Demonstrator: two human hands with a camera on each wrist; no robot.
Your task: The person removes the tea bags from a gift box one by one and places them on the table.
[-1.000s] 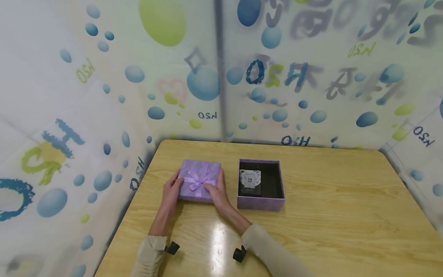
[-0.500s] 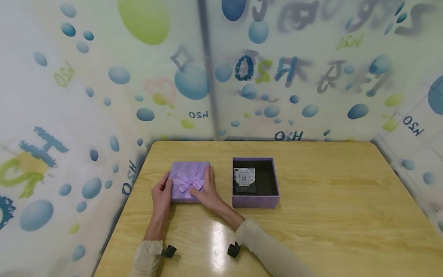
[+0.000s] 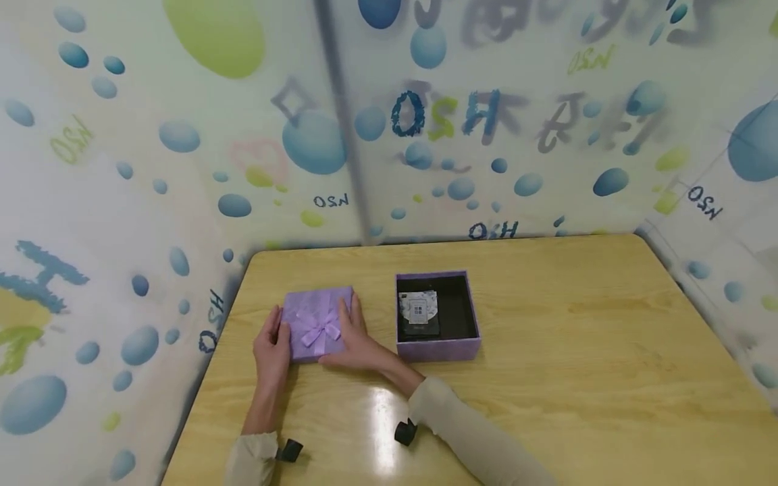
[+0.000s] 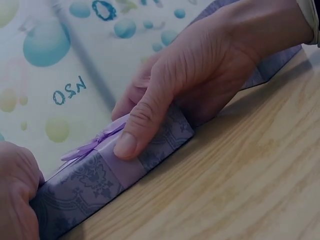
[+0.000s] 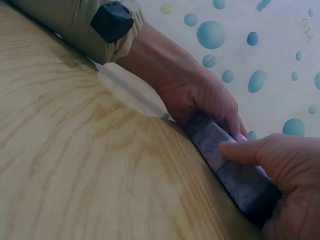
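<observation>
A purple square gift box lid (image 3: 298,307) with a lilac ribbon bow (image 3: 320,332) lies low over the wooden table at left. My left hand (image 3: 271,347) holds its left side. At the right side my right hand (image 3: 358,344) grips it, fingers along the right edge and thumb at the front edge. Seen from the left wrist, the right thumb presses the lid's patterned front side (image 4: 85,192) over the ribbon band. The right wrist view has the left hand (image 5: 202,95) around the lid's far corner; its fingers are partly hidden.
Right of the lid stands the matching open purple box (image 3: 439,349), black inside. A dark packet with a pale printed label (image 3: 418,310) lies in its left half. The wooden table (image 3: 577,337) ends at a wall (image 3: 535,148) with bubble prints.
The head view has shifted, so everything appears further left. The lid has turned slightly anticlockwise. My right thumb has moved from the bow to the lid's front edge.
</observation>
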